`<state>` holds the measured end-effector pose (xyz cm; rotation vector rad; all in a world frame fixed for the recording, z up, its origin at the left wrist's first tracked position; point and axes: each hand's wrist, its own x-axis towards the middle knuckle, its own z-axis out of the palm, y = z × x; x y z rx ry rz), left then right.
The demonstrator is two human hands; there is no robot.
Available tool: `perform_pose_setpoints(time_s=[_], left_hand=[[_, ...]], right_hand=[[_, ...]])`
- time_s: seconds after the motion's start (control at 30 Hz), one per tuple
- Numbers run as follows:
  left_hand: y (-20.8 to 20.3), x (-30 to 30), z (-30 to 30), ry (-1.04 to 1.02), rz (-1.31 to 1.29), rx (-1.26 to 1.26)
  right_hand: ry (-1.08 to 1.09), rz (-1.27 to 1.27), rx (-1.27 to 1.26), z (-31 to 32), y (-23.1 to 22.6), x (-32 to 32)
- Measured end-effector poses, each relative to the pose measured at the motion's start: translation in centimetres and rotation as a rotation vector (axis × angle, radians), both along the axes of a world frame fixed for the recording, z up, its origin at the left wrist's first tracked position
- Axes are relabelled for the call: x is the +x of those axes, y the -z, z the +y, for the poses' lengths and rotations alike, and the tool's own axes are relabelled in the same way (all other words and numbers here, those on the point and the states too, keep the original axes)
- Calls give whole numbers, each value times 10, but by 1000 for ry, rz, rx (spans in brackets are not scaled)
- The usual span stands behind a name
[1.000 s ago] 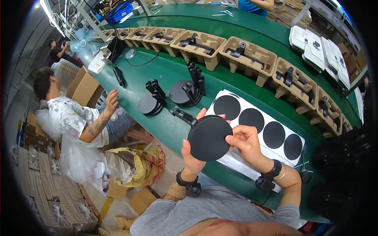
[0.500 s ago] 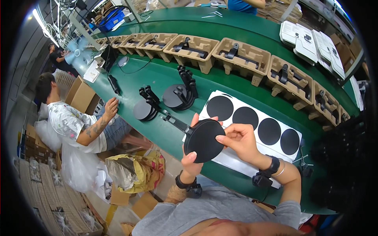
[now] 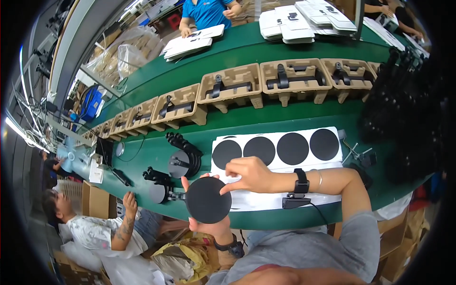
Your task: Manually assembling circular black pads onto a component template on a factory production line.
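My left hand (image 3: pixel 216 228) is closed around a black round base (image 3: pixel 208 200), its flat face turned up toward me. A short hinged arm sticks out from the base's left side. My right hand (image 3: pixel 251 175) is at the base's upper right edge, the thumb touching the rim. Its index finger and thumb are apart, and the other fingers are curled. Beyond it lies a white sheet (image 3: pixel 278 190) bearing several black round pads (image 3: pixel 292 148). Left of my hands, more black round bases with hinged arms stand in two stacks (image 3: pixel 179 164) (image 3: pixel 158 192).
Brown moulded trays (image 3: pixel 183 111) holding black parts line the green bench (image 3: pixel 142 159). A black cable-ended tool (image 3: pixel 122 177) lies at the left. White flat boxes (image 3: pixel 285 23) are stacked across. One person (image 3: pixel 107 232) sits at left; another, in blue (image 3: pixel 206 13), works opposite.
My view has swung, so the bench sits differently. The base is turned flatter toward me. My right thumb and index finger, pinched together at the base's edge before, are now spread.
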<state>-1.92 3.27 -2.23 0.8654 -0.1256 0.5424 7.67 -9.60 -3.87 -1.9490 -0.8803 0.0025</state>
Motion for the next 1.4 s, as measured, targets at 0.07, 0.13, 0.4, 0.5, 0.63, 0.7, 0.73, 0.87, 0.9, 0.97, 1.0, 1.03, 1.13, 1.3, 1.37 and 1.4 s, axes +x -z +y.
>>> perform_pose_setpoints(time_s=[0.07, 0.13, 0.4, 0.5, 0.63, 0.7, 0.73, 0.87, 0.9, 0.97, 1.0, 1.03, 1.13, 1.3, 1.37, 1.4], left_hand=[[2, 2, 1, -25, 21, -2], [12, 5, 8, -65, 40, -9], [38, 8, 23, -230, 260, 305], [53, 11, 27, 50, 316, 16], [59, 13, 25, -51, 369, 94], [67, 9, 35, -58, 389, 156], [69, 5, 40, -66, 407, 218], [57, 4, 42, -117, 490, 351], [50, 7, 33, -134, 498, 360], [55, 10, 24, -85, 512, 374], [57, 10, 23, -26, 516, 383], [60, 7, 19, -35, 498, 583], [73, 8, 30, -57, 270, 1629], [86, 23, 33, -166, 252, 1745], [91, 27, 32, -180, 217, 1739], [95, 28, 34, -185, 212, 1737]], right_hand=[[-82, -387, 470, 10, 13, 0], [-294, -400, 497, 10, 14, -9], [-76, -279, 491, 8, 14, -19], [-56, 239, 662, 7, 9, -12], [-60, 484, 741, 9, 17, -1], [-62, 496, 652, 4, 12, 2], [-66, 506, 564, 2, 10, 2], [-33, 466, 625, 9, 12, 7], [-11, 455, 648, 12, 16, 11], [54, 423, 693, 12, 22, 19], [115, 371, 707, 12, 16, 23], [193, 241, 637, 12, 8, 31], [423, -114, 390, -1, -23, 69], [767, -433, -31, -29, -50, 195], [861, -472, -245, -42, -53, 230], [873, -474, -282, -42, -55, 241]])
